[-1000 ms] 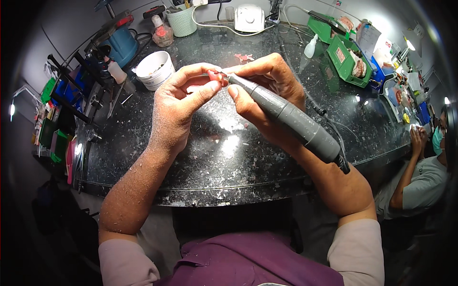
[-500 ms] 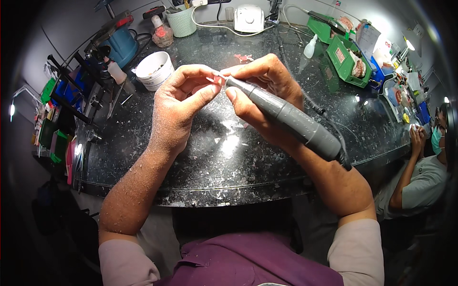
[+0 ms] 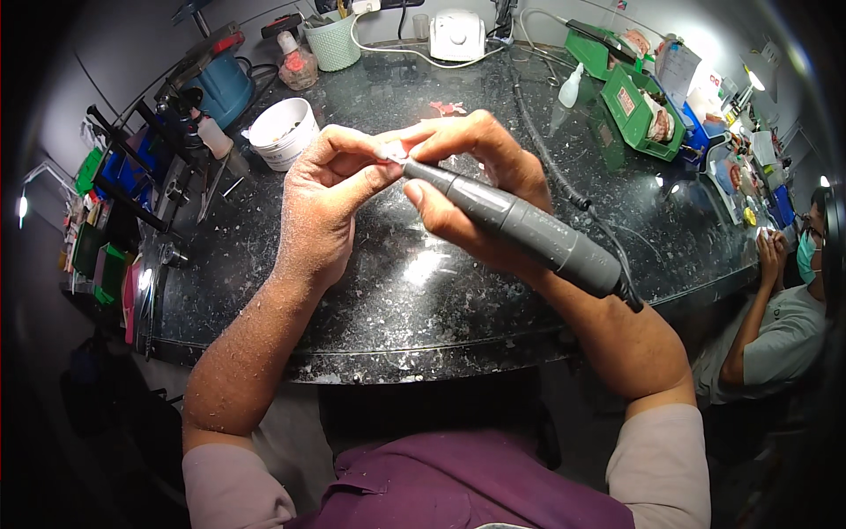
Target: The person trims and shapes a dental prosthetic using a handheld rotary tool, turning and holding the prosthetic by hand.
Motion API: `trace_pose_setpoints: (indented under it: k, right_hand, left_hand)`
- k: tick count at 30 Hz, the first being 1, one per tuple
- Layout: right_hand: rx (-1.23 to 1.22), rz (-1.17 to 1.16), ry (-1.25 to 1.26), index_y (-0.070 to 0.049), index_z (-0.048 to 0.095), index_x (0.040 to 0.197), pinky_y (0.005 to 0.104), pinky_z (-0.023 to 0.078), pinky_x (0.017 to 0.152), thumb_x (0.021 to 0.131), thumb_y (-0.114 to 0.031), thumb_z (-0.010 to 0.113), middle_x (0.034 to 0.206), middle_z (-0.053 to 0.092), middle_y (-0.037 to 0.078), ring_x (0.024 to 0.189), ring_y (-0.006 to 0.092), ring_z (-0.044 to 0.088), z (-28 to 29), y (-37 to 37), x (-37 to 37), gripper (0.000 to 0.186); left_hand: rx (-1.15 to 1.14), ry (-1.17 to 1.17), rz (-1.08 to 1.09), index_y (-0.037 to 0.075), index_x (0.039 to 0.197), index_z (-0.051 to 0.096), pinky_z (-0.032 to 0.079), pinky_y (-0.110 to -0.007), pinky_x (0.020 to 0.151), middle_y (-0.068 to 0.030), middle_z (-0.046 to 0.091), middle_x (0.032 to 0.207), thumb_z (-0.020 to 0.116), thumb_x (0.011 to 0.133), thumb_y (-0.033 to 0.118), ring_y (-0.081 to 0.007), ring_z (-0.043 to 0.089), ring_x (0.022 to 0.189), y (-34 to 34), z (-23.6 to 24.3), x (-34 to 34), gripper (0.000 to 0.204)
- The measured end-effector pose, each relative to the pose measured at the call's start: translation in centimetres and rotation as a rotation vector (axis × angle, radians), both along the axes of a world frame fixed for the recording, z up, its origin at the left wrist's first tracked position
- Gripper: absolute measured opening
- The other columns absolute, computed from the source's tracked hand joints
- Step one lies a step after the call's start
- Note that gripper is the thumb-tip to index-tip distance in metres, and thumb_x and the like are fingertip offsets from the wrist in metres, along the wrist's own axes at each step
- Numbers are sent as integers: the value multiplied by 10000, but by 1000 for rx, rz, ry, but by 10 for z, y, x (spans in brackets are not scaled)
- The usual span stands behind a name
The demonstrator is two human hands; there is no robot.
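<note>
A dark grey rotary handpiece (image 3: 529, 231) slants across my right hand (image 3: 502, 172), its narrow nose pointing up and left. My right thumb and fingers close around its front part. Opposite it, my left hand (image 3: 324, 198) pinches a small pink-and-white denture piece (image 3: 394, 152) between thumb and fingertips. The handpiece's tip meets this piece or lies right beside it; fingers hide the exact contact. Pale dust coats my left hand and forearm. From the handpiece's rear end a black cord (image 3: 617, 247) loops back up over the bench.
Shavings litter the black bench top (image 3: 352, 322). A white tub (image 3: 284, 145) stands beyond my left hand, a pink scrap (image 3: 447, 108) ahead. Green bins (image 3: 641, 119) with dental models and a squeeze bottle (image 3: 572, 88) stand far right. Another person (image 3: 789, 322) sits at the right.
The handpiece and my right hand have shifted slightly left and down. My right fingers now reach closer over the denture piece, and my left fingertips have moved a little left.
</note>
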State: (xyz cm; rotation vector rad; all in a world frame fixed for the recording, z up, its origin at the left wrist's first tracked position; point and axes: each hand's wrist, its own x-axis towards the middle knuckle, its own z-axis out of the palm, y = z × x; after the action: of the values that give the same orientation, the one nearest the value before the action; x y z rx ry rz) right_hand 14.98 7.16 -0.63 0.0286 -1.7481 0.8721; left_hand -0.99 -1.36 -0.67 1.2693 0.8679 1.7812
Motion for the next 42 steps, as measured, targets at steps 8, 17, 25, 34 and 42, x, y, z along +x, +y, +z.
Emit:
trace_pose_setpoints:
  k: [8, 17, 25, 34, 42]
  right_hand:
    - [-70, -72, -44, -44, 637, 1042, 280, 547, 802, 829, -118, 763, 930, 677, 63, 870, 134, 676, 2, 0, 3, 259]
    - [-309, 110, -107, -12, 524, 1170, 301, 533, 886, 882, -10, 692, 992, 687, 130, 981, 177, 667, 8, 2, 5, 333]
    - [-477, 233, -69, -30, 549, 1116, 301, 531, 928, 845, -39, 735, 1031, 652, 104, 1004, 168, 658, 3, 1, 1, 329]
    - [-386, 134, -107, -41, 562, 1102, 267, 534, 848, 830, -38, 735, 988, 648, 64, 940, 125, 655, 3, 6, 4, 323]
    - [42, -177, -57, -88, 628, 1063, 251, 539, 743, 783, -25, 750, 886, 661, 31, 836, 112, 671, 5, 12, 3, 312]
  left_hand:
    - [-64, -122, -60, 29, 987, 594, 508, -328, 937, -135, 682, 1071, 660, 875, -18, -187, 669, 988, 1, 0, -4, 139]
    - [-62, -300, -177, 94, 1079, 617, 427, -373, 1037, -74, 637, 1154, 662, 891, 24, -203, 595, 1126, 6, -4, -6, 205]
    - [-148, -389, -228, 131, 1131, 594, 364, -418, 1084, -50, 619, 1190, 626, 930, 70, -179, 549, 1175, 7, -12, -11, 213]
    - [-74, -97, -115, 59, 1195, 582, 369, -392, 1085, -75, 613, 1190, 639, 897, 72, -190, 555, 1168, 5, -1, -3, 304]
    - [2, 80, 225, 14, 1075, 663, 473, -273, 928, -59, 673, 1048, 701, 881, 54, -131, 625, 999, 1, 3, -4, 201]
